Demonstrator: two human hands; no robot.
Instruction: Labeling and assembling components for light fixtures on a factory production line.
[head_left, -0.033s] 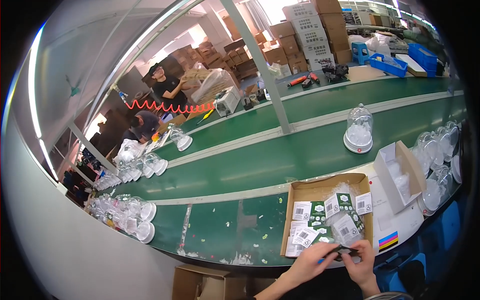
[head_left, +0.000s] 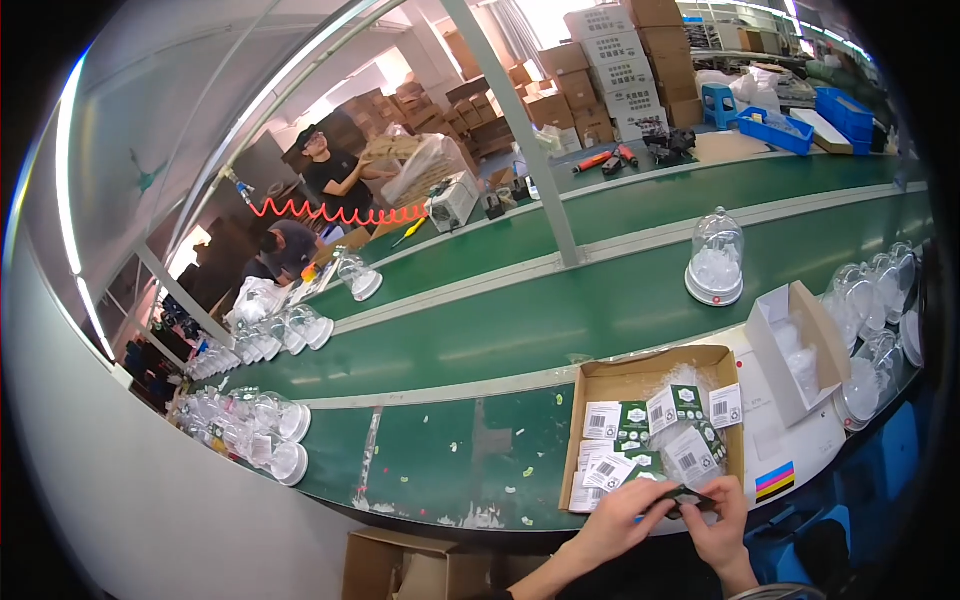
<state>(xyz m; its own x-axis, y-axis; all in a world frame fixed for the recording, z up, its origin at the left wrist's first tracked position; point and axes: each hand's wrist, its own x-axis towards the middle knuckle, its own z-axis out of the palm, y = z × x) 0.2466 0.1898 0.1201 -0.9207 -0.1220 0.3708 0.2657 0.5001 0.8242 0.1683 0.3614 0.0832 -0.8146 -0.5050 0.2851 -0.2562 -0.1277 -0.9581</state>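
Piece in hand: 1 small dark green card-like piece (head_left: 688, 497), held up at the near edge of the shallow box; too small to tell if it's folded.
Left hand: 1 left hand (head_left: 625, 515), thumb and fingers pinched on one end of the piece.
Right hand: 1 right hand (head_left: 722, 518), thumb and fingertips clamped on the other end – so yeah, both hands on it.
Shallow box: 1 open cardboard tray (head_left: 622, 376) just beyond the hands.
Barcode cards: at least 6 white-and-green cards (head_left: 692, 453) in there, overlapping, so don't trust me on an exact number. Clear plastic film too.
White box: 1 tilted open box (head_left: 765, 345) to the right, clear plastic inside, sitting on 1 white panel (head_left: 765, 440) with a striped colour patch.
Lone dome: 1 clear dome on a white base (head_left: 716, 262), upright on the green belt (head_left: 520, 325).
Other domes: a bunch at the right edge (head_left: 868, 300), more piled at left (head_left: 275, 420) – too jumbled to count.
Far side: 2 co-workers, one standing in a cap (head_left: 335, 175), one bent over (head_left: 292, 248); 1 red coiled hose (head_left: 340, 216); 1 blue stool (head_left: 718, 106).
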